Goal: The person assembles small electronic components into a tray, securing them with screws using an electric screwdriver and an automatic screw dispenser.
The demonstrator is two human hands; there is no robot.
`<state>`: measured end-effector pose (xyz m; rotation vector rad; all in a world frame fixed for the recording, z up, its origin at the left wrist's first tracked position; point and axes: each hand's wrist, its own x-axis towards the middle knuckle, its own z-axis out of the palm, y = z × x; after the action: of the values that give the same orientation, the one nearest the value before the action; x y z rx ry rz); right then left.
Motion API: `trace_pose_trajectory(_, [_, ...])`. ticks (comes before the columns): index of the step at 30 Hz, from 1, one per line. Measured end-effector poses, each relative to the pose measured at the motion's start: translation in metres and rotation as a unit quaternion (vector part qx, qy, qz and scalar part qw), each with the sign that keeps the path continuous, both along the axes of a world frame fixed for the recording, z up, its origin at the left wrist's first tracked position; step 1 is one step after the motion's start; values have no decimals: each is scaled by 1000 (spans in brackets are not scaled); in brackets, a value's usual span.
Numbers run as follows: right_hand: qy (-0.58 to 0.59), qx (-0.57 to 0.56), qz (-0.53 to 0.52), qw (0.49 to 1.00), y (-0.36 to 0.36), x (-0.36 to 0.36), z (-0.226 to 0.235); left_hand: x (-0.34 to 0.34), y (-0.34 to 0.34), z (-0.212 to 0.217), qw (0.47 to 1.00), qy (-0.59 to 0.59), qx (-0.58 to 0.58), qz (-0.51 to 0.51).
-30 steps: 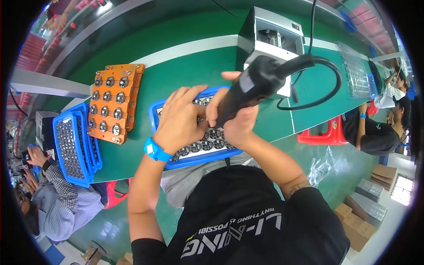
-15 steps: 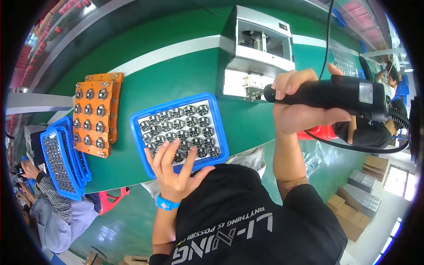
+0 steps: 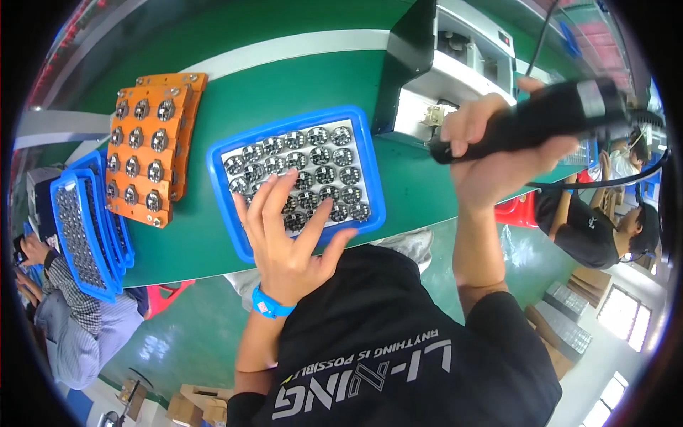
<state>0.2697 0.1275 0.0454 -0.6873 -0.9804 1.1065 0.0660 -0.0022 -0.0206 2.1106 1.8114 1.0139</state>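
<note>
A blue tray (image 3: pixel 222 191) lies on the green bench and holds several small round metal parts (image 3: pixel 320 155) in rows. My left hand (image 3: pixel 282 235) rests flat on the tray's near part, fingers spread over the parts, with a blue band on the wrist. My right hand (image 3: pixel 491 153) is raised to the right of the tray, closed around a black corded electric screwdriver (image 3: pixel 551 117) held sideways. The screwdriver's tip points left toward a grey machine (image 3: pixel 455 67).
An orange fixture plate (image 3: pixel 146 146) with round parts lies left of the tray. Stacked blue trays (image 3: pixel 85 228) sit at the bench's left end. A seated person (image 3: pixel 67 320) is at lower left, another person (image 3: pixel 605 213) at right. A red stool (image 3: pixel 516 210) stands below the bench.
My right hand has lifted the screwdriver off the tray and swung it out to the right. My left hand has slid toward the tray's near edge and spread flat.
</note>
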Motion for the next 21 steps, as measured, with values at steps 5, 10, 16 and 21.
trace_pose_trajectory(5, [100, 114, 90, 984, -46, -51, -35, 0, 6, -1, 999, 6, -32, 32])
trace_pose_trajectory(10, [32, 166, 143, 975, -60, -66, -64, -2, 5, -4, 998, 4, -38, 53])
trace_pose_trajectory(16, [-5, 203, 116, 972, -62, -72, -69, -2, 2, -15, 999, 5, -15, 52])
trace_pose_trajectory(21, [-59, 171, 94, 979, -66, -73, -76, -3, 1, -18, 999, 2, -3, 43])
